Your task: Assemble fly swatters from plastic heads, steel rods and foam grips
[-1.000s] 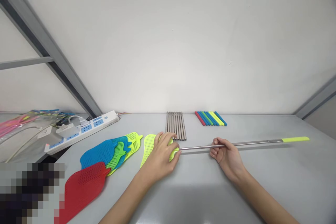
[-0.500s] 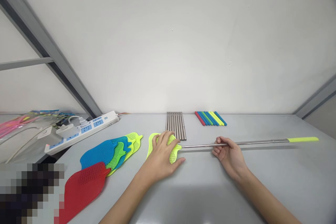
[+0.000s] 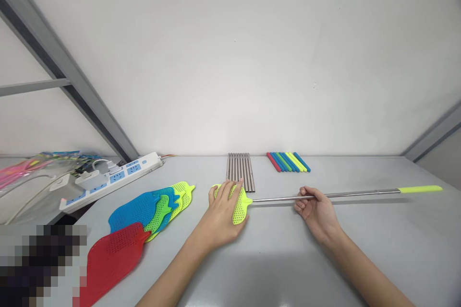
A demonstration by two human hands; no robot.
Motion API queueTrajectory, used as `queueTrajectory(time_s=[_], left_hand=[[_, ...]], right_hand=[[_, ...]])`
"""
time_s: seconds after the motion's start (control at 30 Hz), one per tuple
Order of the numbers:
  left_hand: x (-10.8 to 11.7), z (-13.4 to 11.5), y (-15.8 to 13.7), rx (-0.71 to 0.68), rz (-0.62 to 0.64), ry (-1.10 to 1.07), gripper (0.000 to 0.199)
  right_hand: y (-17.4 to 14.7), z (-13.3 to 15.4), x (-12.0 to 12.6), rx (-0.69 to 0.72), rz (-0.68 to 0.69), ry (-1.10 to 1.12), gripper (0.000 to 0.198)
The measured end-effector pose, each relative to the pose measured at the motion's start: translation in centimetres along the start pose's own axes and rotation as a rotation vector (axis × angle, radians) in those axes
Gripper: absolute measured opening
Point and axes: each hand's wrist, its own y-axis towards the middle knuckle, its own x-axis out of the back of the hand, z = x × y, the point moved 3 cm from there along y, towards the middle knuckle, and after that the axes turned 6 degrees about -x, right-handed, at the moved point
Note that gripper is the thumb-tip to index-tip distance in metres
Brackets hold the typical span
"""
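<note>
A yellow-green fly swatter (image 3: 240,208) stretches left to right in front of me, with a perforated head, a thin metal rod (image 3: 273,199) and a yellow-green handle (image 3: 420,189). My left hand (image 3: 221,216) covers much of the head from above, fingers over its face and thumb by the near edge. Palm turned up, my right hand (image 3: 317,213) has its fingers closed round the middle of the rod. A shadow shows beneath the handle end, which hangs slightly above the table.
Loose swatter heads lie at left: red (image 3: 115,259), blue (image 3: 133,211), green and yellow. Several metal rods (image 3: 240,172) and coloured handle tubes (image 3: 288,162) lie by the wall. A power strip (image 3: 122,175) with plugs stands at the back left of the grey table (image 3: 281,268).
The fly swatter has shifted slightly right with both hands. My left fingers have drawn closer together over the head, and the thumb has moved in toward its near edge.
</note>
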Motion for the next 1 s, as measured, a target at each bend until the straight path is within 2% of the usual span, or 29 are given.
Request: queueTrajectory(time_s=[0.17, 0.43, 0.63, 1.0], left_hand=[[-0.1, 0.0, 0.0, -0.005, 0.041, 0.001, 0.053], [-1.2, -1.2, -0.6, 0.024, 0.133, -0.106, 0.063], [-2.0, -2.0, -0.8, 0.039, 0.125, -0.130, 0.065], [-1.8, -1.4, -0.4, 0.001, 0.094, -0.093, 0.065]], right_hand=[[0.0, -0.2, 0.1, -0.004, -0.029, -0.032, 0.016], [-0.1, -0.1, -0.1, 0.066, -0.058, -0.035, 0.028], [0.2, 0.0, 0.3, 0.114, -0.085, -0.004, 0.029], [0.4, -0.5, 0.6, 0.062, -0.107, -0.031, 0.027]])
